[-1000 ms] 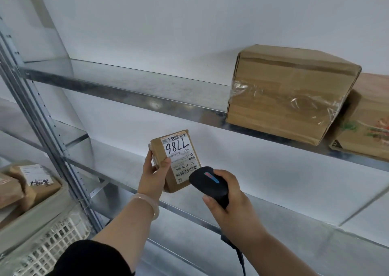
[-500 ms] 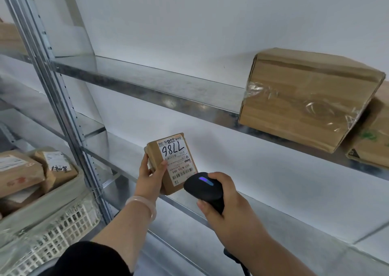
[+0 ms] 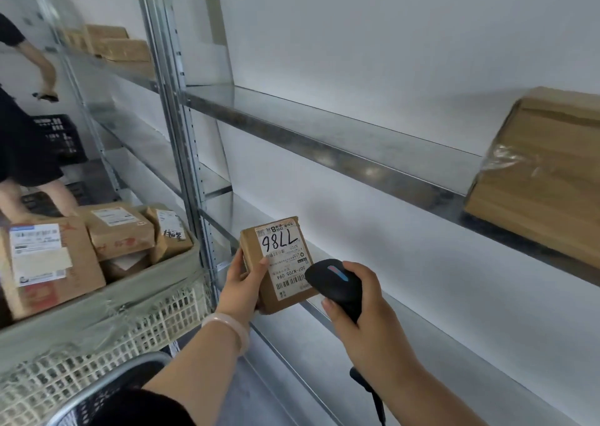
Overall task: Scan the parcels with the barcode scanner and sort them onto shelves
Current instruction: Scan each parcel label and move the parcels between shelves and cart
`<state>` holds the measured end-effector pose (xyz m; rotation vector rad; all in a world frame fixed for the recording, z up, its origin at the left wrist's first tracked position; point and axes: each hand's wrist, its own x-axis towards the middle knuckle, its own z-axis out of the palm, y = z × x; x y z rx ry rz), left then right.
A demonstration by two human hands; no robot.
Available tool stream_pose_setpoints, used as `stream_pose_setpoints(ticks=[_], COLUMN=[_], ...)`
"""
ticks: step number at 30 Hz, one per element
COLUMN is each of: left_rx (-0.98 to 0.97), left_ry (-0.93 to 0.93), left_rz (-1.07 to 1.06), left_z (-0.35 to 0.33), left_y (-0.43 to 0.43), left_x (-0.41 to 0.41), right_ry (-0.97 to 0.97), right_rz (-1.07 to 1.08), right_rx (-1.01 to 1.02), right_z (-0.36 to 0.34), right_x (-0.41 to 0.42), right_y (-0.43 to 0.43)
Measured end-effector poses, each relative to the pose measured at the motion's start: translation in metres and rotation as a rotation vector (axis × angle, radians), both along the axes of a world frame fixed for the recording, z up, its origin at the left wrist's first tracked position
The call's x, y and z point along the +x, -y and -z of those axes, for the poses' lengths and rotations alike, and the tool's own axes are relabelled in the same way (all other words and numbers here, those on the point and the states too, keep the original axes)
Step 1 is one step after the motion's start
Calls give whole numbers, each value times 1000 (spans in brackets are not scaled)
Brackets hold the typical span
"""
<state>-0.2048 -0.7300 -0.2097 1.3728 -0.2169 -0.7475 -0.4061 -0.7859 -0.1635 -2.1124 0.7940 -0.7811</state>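
Brown parcel (image 3: 279, 263) is held in L hand (image 3: 242, 284), fingers curled round its left edge, thumb on the label. Long axis runs approx 11-to-5 o'clock, label facing up. R hand (image 3: 363, 325) wraps the black scanner (image 3: 334, 284), whose nose is just beside the barcode (image 3: 290, 283) at the parcel's 5 o'clock. Bare shelf (image 3: 454, 344) lies at 3 o'clock, so prob. L hand places it.

parcel (image 3: 277, 265) in left hand (image 3: 242, 284), scanner (image 3: 336, 284) just right of it; basket (image 3: 107, 325) of parcels left; box (image 3: 539, 172) on shelf (image 3: 324, 152) upper right.
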Motion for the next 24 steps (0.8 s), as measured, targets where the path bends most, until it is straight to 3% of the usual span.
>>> stream_pose_setpoints(ticks=[10, 24], left_rx=[74, -18], left_ry=[-78, 56], left_rz=[-163, -275], left_z=[-6, -13], left_y=[-96, -239], left_x=[99, 247], right_ry=[89, 152], right_rz=[-152, -385], right_rx=[81, 124], right_z=[17, 16], right_x=[141, 328], right_y=[-42, -156])
